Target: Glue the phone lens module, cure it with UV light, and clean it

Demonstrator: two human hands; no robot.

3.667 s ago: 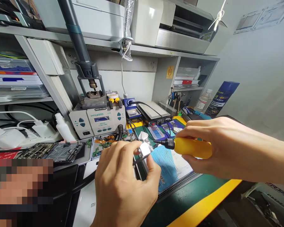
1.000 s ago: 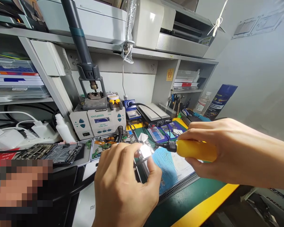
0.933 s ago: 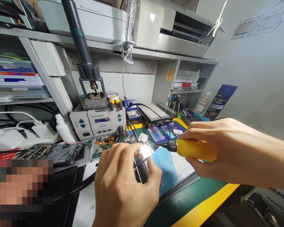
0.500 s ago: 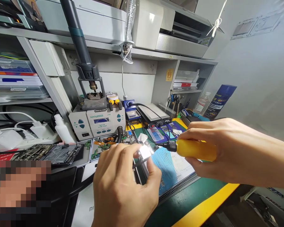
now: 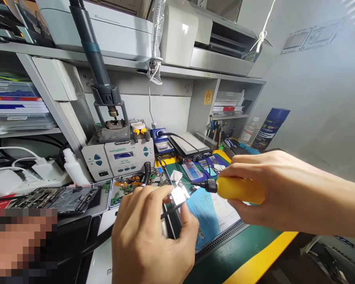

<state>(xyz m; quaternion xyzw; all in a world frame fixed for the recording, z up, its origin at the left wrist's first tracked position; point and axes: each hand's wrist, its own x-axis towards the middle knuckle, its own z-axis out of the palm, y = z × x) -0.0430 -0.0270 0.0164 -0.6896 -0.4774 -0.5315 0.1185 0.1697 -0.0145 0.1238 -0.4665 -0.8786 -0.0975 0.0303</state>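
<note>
The L hand [image 5: 154, 234] is pinching a small silvery piece [image 5: 179, 195] in its fingertips [image 5: 189, 223], above the counter [image 5: 236, 252]. The R hand [image 5: 272, 181] is gripping a yellow-handled tool [image 5: 239, 190] and is pointing its thin tip twd this piece, though I cannot tell if it's touching. A blue sheet [image 5: 205, 217] is lying lower, btwn both hands.
</note>
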